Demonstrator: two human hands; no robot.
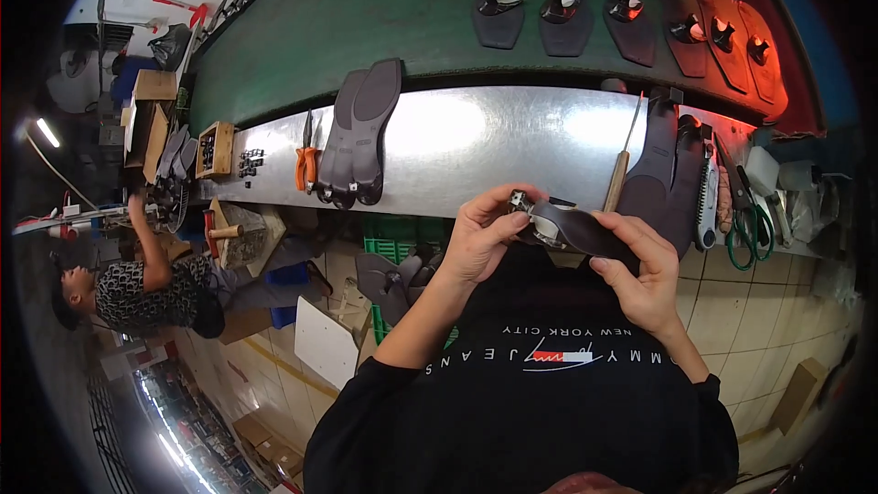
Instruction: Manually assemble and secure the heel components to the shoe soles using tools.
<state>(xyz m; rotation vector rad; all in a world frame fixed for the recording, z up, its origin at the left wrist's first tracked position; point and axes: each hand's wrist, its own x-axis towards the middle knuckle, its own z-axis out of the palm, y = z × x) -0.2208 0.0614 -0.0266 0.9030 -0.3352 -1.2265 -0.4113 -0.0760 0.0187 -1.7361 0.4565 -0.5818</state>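
Observation:
Both my hands hold a dark grey sandal sole (590, 230) above the near edge of the metal bench. My left hand (485, 233) pinches its end beside a small shiny metal-looking fitting (519, 198) and some whitish material. The fingers and thumb of my right hand (645, 270) grip the other end, and the sole curves between them. Just beyond my right hand lies an awl (618, 178) with a wooden handle, its tip pointing away from me. Next to the awl is another dark sole (654, 169), lying flat.
A stack of dark soles (361, 133) lies beside orange-handled pliers (306, 160), small black pieces (250, 165) and a wooden box (216, 150). Green scissors (752, 224) and a utility knife (706, 201) sit at right. Strapped soles (498, 23) line the green belt (320, 27). A co-worker (151, 288) is at left.

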